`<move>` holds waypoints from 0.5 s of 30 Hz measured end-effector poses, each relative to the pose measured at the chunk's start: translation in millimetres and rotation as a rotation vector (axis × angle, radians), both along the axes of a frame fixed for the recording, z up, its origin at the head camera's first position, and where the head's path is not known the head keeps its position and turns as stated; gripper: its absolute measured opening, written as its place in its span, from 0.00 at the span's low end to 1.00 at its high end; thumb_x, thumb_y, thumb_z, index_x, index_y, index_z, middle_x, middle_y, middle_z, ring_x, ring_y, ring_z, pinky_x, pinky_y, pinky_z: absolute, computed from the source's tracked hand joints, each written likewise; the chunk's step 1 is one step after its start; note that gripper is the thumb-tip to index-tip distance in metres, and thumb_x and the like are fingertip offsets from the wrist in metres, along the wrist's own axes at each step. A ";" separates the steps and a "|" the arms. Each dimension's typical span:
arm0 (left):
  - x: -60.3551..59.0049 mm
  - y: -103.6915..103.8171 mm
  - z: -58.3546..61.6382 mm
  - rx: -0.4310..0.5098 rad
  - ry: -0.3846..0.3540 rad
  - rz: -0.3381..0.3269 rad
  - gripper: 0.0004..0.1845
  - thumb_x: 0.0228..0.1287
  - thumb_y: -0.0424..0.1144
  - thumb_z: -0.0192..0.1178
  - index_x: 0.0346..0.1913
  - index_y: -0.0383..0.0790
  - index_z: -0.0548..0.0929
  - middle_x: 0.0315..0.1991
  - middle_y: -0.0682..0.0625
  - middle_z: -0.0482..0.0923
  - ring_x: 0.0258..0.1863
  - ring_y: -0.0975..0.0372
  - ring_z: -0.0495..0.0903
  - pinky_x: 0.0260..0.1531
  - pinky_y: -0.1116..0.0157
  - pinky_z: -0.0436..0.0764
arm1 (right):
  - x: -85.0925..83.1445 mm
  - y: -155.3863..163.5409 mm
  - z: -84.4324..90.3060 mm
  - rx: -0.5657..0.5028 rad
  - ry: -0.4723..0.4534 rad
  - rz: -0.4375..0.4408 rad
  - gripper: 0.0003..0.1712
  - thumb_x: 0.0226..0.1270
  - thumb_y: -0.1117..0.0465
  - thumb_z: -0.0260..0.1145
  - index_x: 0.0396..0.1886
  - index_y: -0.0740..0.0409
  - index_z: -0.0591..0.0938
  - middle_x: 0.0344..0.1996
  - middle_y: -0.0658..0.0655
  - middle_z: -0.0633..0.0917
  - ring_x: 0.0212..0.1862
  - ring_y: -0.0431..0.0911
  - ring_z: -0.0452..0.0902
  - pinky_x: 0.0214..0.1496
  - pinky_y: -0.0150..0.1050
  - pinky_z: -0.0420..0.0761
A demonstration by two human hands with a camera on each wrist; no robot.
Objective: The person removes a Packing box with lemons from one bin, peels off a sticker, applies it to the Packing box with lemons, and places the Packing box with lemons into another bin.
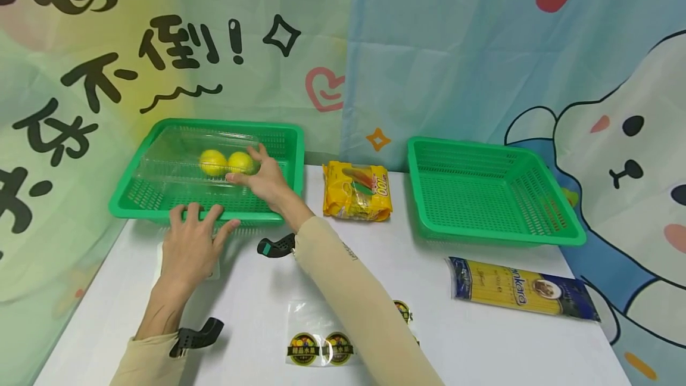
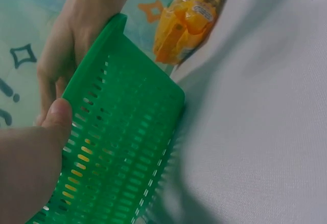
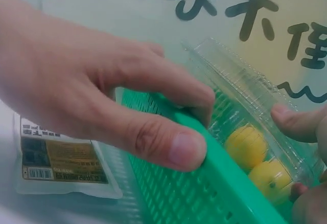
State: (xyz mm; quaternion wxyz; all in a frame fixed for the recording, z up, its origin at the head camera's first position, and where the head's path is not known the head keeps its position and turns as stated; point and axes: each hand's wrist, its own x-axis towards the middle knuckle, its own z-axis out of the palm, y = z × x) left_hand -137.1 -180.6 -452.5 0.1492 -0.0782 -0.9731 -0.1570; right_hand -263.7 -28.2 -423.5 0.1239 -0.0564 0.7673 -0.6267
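The left green plastic basket (image 1: 292,136) holds a clear plastic clamshell box (image 1: 171,151) with two lemons (image 1: 212,163) showing through it. At the basket's front rim my left hand (image 1: 189,249) grips the edge, its thumb outside and fingers over the top, as the right wrist view shows. My right hand (image 1: 268,179) reaches over the basket and holds the right end of the box, thumb and fingers spread around it. In the right wrist view, the right thumb (image 3: 291,124) lies on the box's edge beside the lemons. The left wrist view shows the basket's perforated wall (image 2: 122,127).
A yellow snack packet (image 1: 358,191) stands between this basket and a second green basket (image 1: 498,234). A spaghetti pack (image 1: 522,288) lies at front right. Clear bags with round stickers (image 1: 321,347) lie under the right forearm. A labelled pouch (image 3: 66,168) lies in front of the left basket.
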 end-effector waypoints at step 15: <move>-0.2 0.0 -0.1 -0.001 0.010 -0.003 0.26 0.76 0.55 0.61 0.63 0.38 0.76 0.55 0.26 0.72 0.63 0.26 0.65 0.31 0.30 0.82 | 5.3 10.6 3.6 -0.065 0.015 -0.038 0.44 0.68 0.62 0.75 0.81 0.49 0.67 0.84 0.48 0.57 0.83 0.55 0.54 0.77 0.54 0.71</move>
